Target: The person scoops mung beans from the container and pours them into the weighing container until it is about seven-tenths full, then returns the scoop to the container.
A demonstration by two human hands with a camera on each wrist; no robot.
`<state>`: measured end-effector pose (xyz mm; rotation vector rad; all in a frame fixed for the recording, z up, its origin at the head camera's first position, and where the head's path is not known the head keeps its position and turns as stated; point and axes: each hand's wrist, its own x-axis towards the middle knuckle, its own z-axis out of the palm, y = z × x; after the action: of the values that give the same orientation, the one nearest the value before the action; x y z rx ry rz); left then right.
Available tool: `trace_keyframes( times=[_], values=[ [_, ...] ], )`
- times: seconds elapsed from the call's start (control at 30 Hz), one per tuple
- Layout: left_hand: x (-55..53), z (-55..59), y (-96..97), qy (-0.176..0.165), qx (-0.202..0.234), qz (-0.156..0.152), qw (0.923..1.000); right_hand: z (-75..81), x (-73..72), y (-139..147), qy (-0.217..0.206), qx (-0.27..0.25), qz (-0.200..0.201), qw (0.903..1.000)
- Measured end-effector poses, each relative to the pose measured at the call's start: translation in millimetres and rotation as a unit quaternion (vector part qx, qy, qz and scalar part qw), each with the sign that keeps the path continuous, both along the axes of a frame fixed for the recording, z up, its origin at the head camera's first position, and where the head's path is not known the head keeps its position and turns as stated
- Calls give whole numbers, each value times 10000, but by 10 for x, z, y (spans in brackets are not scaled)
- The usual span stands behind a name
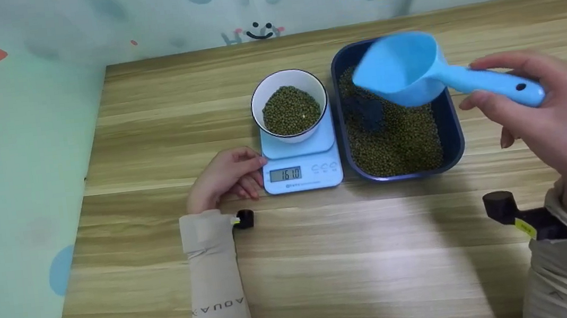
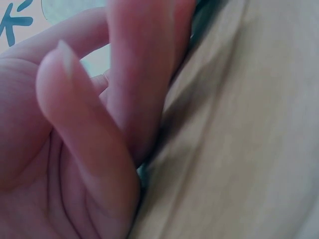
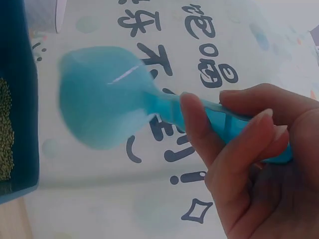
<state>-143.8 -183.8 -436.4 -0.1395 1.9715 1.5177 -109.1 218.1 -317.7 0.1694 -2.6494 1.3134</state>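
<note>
My right hand (image 1: 558, 106) holds a light blue plastic scoop (image 1: 404, 68) by its handle, between thumb and fingers. The scoop hangs over the dark blue tub (image 1: 455, 139), and no beans show in its bowl. Small green beans, like mung beans (image 1: 394, 149), fill much of the tub. Left of it is a light blue kitchen scale (image 1: 303, 147), its display reading 161.0. A white bowl (image 1: 279, 80) with a dark rim stands on the scale with green beans (image 1: 291, 110) inside. My left hand (image 1: 229, 175) rests on the table, fingers loosely bent, thumb at the scale's left edge.
Scale and tub stand side by side on a wood-grain table (image 1: 295, 264). A patterned wall covering (image 1: 319, 0) rises behind the table, and a pale green wall (image 1: 7, 174) borders the left. Small black devices (image 1: 500, 207) sit at both wrists.
</note>
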Motion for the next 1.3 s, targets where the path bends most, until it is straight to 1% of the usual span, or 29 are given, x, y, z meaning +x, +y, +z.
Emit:
trace_keyframes(
  times=[0.07,0.17,0.27,0.4,0.5,0.6,0.7,0.77,0.83,0.87,0.9,0.97,1.07,1.1,1.2,1.3],
  values=[
    [1,1,1,4,1,10,10000,-10,-2,18,-26,-22,-37,10000],
    [-1,-12,-5,23,-4,-1,10000,-23,-5,47,-34,-253,-134,9996],
    [-22,-84,-28,33,23,2,10000,-47,-14,82,127,-643,-102,9978],
    [-49,-208,-57,26,97,97,9999,-76,-21,123,389,-911,-43,9951],
    [-52,-246,-60,61,114,170,9998,-82,-15,136,548,-970,-32,9938],
    [-48,-254,-59,124,88,180,9997,-89,-3,136,825,-976,65,9918],
    [-48,-259,-60,142,74,169,9997,-93,18,121,862,-1008,66,9911],
    [-50,-257,-60,118,85,165,9998,-95,27,104,789,-1009,65,9917],
    [-50,-247,-57,75,110,166,9998,-97,35,80,599,-957,-19,9936],
    [-49,-234,-55,52,124,160,9998,-99,36,69,551,-841,-33,9949],
    [-46,-216,-50,32,128,147,9998,-102,36,61,520,-651,-20,9965],
    [-39,-163,-36,10,125,109,9999,-115,37,52,581,-111,5,9982],
    [-22,-72,-12,-18,77,56,10000,-139,32,60,796,673,81,9945],
    [-18,-46,-4,-24,65,43,10000,-149,31,67,871,835,96,9926],
    [-8,2,10,-62,77,54,9999,-166,25,85,917,939,96,9913],
    [-2,9,12,-58,99,55,9999,-175,22,98,911,924,110,9915]
  ],
)
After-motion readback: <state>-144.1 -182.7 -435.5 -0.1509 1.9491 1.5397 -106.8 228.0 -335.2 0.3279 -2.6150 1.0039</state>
